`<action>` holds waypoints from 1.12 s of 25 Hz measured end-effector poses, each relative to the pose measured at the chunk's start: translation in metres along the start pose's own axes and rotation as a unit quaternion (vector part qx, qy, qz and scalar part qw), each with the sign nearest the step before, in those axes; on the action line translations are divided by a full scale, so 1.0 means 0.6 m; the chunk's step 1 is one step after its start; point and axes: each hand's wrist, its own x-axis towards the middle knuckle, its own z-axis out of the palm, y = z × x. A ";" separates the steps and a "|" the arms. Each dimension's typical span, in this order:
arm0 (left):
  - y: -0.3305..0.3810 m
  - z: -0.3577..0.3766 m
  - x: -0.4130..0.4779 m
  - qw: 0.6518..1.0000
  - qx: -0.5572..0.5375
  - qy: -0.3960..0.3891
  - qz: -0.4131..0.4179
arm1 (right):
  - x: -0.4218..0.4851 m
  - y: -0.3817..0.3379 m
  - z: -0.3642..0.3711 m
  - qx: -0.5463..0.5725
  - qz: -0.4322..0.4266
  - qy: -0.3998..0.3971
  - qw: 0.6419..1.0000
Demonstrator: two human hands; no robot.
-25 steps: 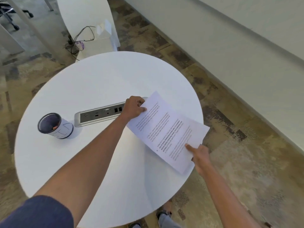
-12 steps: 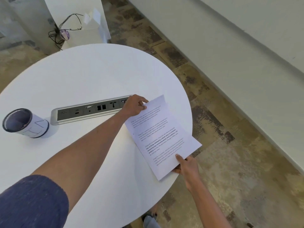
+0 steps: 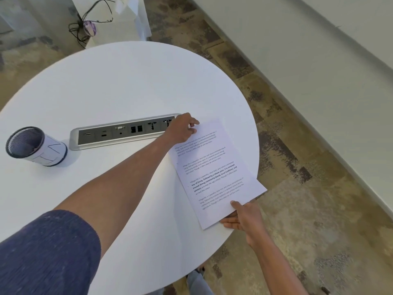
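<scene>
Paper, one sheet, in pinch of left hand and right hand; one cup

Office; socket strip in table

Round white counter, matte. Set flush near its middle: long silver socket panel with a dark face; power outlets, two network ports and smaller ports in one row. Just left of the panel, not touching it: black mesh cup, wrapped in white paper marked with pen lines, standing on its base. Beyond the counter: second white table, carrying a tangle of black cables and a small purple item, too blurred to identify. Underneath: mottled brown-grey carpet. Far right: plain white wall.
</scene>
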 end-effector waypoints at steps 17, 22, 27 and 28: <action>0.003 0.038 0.007 0.998 0.009 0.038 0.053 | -0.020 0.010 -0.012 -0.073 0.079 -0.082 0.991; -0.004 0.027 -0.024 0.997 -0.016 0.065 0.037 | -0.029 -0.005 -0.022 -0.129 0.091 -0.130 0.979; -0.009 -0.010 -0.152 0.952 -0.152 0.264 -0.001 | -0.050 -0.009 -0.012 -0.213 0.080 -0.197 0.954; -0.015 -0.017 -0.191 0.934 -0.172 0.312 -0.024 | -0.054 -0.009 -0.004 -0.218 0.058 -0.208 0.952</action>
